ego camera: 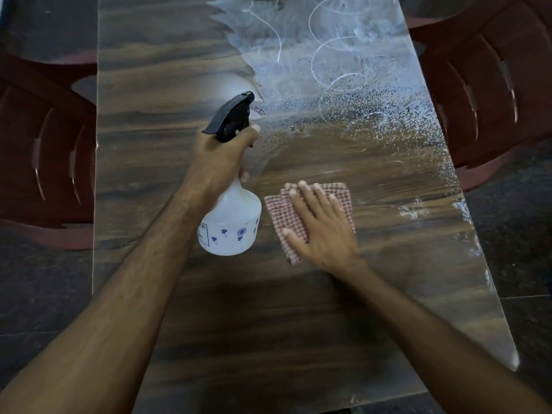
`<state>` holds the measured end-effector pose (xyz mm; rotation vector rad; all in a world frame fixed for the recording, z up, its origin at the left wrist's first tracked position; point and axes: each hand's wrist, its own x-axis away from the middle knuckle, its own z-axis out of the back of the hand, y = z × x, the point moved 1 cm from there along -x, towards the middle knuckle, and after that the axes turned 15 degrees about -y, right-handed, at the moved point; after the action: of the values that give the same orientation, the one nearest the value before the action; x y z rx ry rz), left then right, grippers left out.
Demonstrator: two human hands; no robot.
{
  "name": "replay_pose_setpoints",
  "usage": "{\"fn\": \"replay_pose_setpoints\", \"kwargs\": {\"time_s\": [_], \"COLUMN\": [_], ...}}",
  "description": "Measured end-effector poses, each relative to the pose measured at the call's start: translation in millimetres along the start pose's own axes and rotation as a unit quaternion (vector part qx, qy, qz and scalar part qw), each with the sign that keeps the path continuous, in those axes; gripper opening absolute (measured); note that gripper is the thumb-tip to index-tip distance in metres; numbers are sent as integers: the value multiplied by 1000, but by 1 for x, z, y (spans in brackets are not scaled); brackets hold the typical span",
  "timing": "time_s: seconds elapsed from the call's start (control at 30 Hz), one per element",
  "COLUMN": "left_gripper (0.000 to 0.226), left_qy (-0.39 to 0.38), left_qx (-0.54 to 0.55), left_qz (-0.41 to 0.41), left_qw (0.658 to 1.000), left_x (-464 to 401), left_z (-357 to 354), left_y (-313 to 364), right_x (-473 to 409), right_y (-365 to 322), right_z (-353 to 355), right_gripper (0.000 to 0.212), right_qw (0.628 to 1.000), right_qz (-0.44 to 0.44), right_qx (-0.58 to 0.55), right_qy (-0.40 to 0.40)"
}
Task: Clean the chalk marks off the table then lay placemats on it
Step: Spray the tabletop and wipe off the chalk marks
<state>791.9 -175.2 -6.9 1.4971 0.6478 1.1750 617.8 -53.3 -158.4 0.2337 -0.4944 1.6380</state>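
Table [179,85]: dark wood-grain top, smooth, glossy, wet-speckled at far right. Spray bottle [230,222]: translucent white plastic; black matt plastic trigger head [233,118]. Cloth [286,216]: woven checked fabric, coarse texture. Chairs [484,79]: dark red moulded plastic, slight sheen.

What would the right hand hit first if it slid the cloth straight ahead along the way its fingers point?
The right hand, flat on the checked cloth, points up-table and slightly left. It would probably cross bare wood, then meet the wet spray droplets, with chalk marks beyond. The spray bottle sits left of that line.
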Motion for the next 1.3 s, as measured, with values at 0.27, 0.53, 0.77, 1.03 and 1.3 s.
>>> {"fn": "replay_pose_setpoints", "kwargs": {"time_s": [0.27,0.53,0.77,1.03,1.3], "left_gripper": [34,20,27,28,13], "left_qy": [-7,-21,-14,30,42], "left_qx": [-18,-25,-25,-64,-26], "left_qz": [0,-5,-1,7,26], "left_qw": [1000,999,1000,997,998], "left_x": [-1,-9,-13,-15,-27], "left_z": [21,28,22,-1,-65], "left_y": [-4,10,10,5,11], "right_x": [-118,-69,-76,-183,-42], "right_y": [37,-50,66,8,108], "right_z": [71,27,58,96,41], "right_gripper": [80,76,77,79,77], "right_qw": [983,999,992,1000,996], "right_qz": [-154,35,-113,-3,78], "right_qx": [-86,-8,-41,-15,49], "right_qy": [39,6,31,14,-6]}}
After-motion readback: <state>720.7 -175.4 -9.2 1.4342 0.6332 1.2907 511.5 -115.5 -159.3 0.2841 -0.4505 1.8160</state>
